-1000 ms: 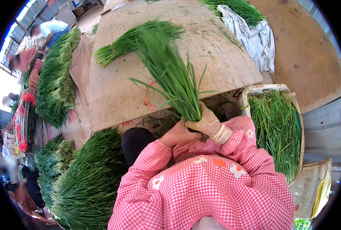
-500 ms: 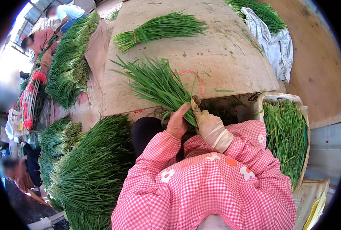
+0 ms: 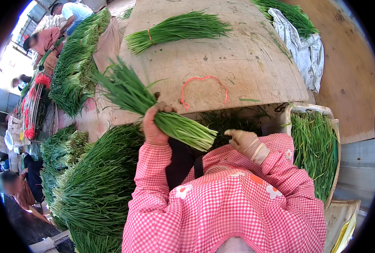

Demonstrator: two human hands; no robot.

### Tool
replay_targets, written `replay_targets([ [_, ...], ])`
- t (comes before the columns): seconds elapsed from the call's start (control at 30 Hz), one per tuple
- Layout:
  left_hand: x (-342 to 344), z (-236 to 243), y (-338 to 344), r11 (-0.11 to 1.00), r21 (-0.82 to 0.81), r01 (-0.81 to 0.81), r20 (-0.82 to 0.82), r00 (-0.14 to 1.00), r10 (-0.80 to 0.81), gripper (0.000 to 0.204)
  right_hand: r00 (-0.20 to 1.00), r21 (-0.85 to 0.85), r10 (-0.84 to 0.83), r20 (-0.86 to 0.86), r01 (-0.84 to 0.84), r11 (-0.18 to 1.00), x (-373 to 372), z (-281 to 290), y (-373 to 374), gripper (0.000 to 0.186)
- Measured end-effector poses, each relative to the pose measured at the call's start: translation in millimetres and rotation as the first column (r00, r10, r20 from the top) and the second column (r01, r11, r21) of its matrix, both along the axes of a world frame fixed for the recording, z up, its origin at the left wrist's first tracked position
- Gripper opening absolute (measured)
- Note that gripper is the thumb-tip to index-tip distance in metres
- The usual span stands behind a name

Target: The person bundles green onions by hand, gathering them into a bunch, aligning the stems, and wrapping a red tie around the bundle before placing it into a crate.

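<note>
Chive bunch (image 3: 183,129), held slantwise across the near edge of the wooden board (image 3: 263,71), with its leaf tips toward the upper left and its pale stem ends toward the lower right, over the wearer's lap. The bare left hand (image 3: 155,127) is wrapped around the middle of the stems. The gloved right hand (image 3: 247,144) lies just beside the stem ends, apart from them, its fingers partly curled; whether the fingertips press together cannot be told. On the board, a red tie (image 3: 203,77) lies in an open arch near the edge; farther back rests a second bunch (image 3: 183,30), bound near its stem ends by a red band (image 3: 150,36). To the left is a large chive heap (image 3: 101,189); to the right stands a pale crate (image 3: 309,106) filled with long green leaves (image 3: 314,156). A silvery sheet (image 3: 307,59) drapes over the board's far right side.
</note>
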State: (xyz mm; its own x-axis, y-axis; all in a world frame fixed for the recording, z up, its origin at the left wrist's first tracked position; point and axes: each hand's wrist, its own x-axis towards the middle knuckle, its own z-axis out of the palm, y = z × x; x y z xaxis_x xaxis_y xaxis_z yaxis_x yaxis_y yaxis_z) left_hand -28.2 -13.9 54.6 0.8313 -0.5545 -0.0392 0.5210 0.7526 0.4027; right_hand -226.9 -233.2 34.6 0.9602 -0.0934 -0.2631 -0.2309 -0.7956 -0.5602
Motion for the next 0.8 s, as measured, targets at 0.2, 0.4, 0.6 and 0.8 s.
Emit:
replay_targets([
  [0.2,-5.8,3.8,28.3,0.991,0.101,-0.092,0.026,0.996,0.09,0.039,0.93,0.195,-0.133,0.342,0.068,0.979,62.1,26.9,-2.2,0.018],
  [0.4,-7.2,-5.3,30.0,0.995,0.083,-0.053,-0.024,0.998,0.055,0.044,0.88,0.072,-0.116,0.46,0.093,0.993,124.1,-10.2,-4.0,0.016],
  [0.6,4.1,0.2,13.6,0.975,0.222,0.002,-0.014,1.0,0.001,0.041,0.986,0.789,0.131,0.106,-0.164,0.592,129.0,24.5,28.6,0.049],
  [0.8,47.3,32.4,-48.7,0.873,0.463,0.151,-0.057,0.988,-0.14,0.028,0.998,0.532,-0.052,-0.029,0.059,0.845,106.1,53.8,52.2,0.086],
])
